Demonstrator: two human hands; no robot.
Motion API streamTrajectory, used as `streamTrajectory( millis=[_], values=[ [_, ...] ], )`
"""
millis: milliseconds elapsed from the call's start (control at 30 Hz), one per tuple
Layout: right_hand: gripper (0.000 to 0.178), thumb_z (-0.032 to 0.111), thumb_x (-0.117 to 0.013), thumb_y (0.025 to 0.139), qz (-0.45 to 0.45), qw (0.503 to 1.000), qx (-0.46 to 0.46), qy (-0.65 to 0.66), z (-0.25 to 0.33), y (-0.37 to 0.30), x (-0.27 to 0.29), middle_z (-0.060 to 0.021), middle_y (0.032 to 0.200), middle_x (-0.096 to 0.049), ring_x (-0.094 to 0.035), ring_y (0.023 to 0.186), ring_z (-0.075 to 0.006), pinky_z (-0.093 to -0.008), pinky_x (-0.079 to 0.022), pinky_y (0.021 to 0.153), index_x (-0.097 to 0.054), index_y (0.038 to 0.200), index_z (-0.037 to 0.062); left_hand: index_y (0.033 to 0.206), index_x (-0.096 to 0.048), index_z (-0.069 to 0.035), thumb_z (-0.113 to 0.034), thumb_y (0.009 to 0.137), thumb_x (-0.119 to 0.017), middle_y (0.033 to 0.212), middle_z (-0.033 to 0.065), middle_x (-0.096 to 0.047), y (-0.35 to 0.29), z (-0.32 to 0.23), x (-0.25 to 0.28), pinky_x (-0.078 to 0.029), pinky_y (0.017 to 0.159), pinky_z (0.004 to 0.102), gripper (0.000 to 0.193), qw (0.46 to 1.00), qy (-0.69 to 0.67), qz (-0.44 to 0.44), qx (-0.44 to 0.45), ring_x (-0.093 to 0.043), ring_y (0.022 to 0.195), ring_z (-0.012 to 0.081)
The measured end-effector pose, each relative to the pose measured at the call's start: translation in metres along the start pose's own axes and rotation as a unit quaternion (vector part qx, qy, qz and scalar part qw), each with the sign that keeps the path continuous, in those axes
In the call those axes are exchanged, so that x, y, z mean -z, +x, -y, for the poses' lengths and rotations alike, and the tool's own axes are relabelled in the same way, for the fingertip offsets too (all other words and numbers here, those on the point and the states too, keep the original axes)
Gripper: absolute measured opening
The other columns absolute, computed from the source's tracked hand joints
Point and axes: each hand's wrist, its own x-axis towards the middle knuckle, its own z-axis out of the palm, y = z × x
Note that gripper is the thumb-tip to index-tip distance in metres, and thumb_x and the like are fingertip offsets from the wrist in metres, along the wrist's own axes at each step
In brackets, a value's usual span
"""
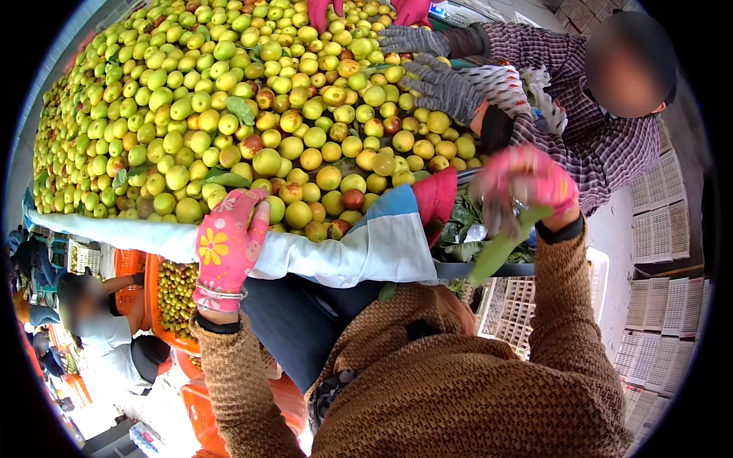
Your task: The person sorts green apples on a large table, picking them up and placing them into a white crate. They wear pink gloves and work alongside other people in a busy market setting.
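Note:
A large heap of green-yellow jujubes (290,145), some with red-brown patches, spreads in front of me. My left hand (229,248), in a pink flowered glove, rests at the heap's near edge over the light cloth (374,248). Its thumb and fingers stand apart, and I see nothing held in them. To the right, my right hand (534,183), also gloved in pink, is above a dark bin (496,269) containing leaves. Motion smears its fingers. A blurred long green leaf (504,252) is just below that hand; whether it is held or falling, I cannot tell.
Across the heap, a co-worker's grey gloved hands (443,84) touch the fruit. Another person's pink gloves (412,11) show at the top. Orange crates (156,305) with jujubes stand at lower left, near a bent-over person. White crates (508,313) are at right.

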Motion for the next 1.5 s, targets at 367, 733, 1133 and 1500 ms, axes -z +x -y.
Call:
streamTrajectory(
  millis=[367,733,1133,1500],
  values=[
    [0.037,0.027,-0.056,0.092,-0.093,0.978,-0.046,-0.183,-0.011,0.027,-0.006,-0.0126,0.091,-0.068,-0.068,0.066,-0.0154,-0.0205,-0.051,0.047,-0.058,0.114,-0.0030,0.100,-0.065,-0.008,-0.017,0.086,-0.059,0.090,0.0120,-0.065,-0.004,0.002,-0.007,-0.050,0.069,0.0404,0.017,0.999,0.013,-0.039,-0.034,-0.063,0.081,0.0327],
    [0.052,0.027,-0.066,0.075,-0.254,0.690,-0.098,-0.671,-0.112,0.143,0.107,-0.0175,0.114,-0.057,-0.057,0.105,-0.0356,-0.0452,-0.047,0.085,-0.050,0.123,0.0169,0.116,-0.061,-0.011,-0.026,0.083,-0.064,0.105,0.0162,-0.065,-0.002,0.008,-0.002,-0.051,0.079,0.0413,0.036,0.998,0.020,0.061,0.014,-0.063,0.094,0.0352],
    [0.043,0.026,-0.067,0.079,-0.145,0.788,0.053,-0.595,-0.091,0.118,0.038,-0.0184,0.120,-0.053,-0.058,0.101,-0.0337,-0.0403,-0.048,0.087,-0.053,0.119,0.0149,0.128,-0.048,-0.004,-0.038,0.080,-0.065,0.113,0.0190,-0.061,0.052,-0.018,-0.048,-0.045,0.089,0.0437,0.061,0.973,-0.038,0.224,-0.049,-0.057,0.104,0.0375],
    [0.056,0.023,-0.067,0.077,-0.311,0.793,0.003,-0.524,-0.116,0.118,0.084,-0.0233,0.128,-0.048,-0.056,0.107,-0.0395,-0.0445,-0.047,0.088,-0.045,0.128,0.0143,0.135,-0.044,-0.007,-0.021,0.093,-0.056,0.133,0.0076,-0.048,0.077,0.004,-0.017,-0.042,0.098,0.0326,0.045,0.962,-0.268,0.051,-0.003,-0.049,0.120,0.0207]
  ],
)
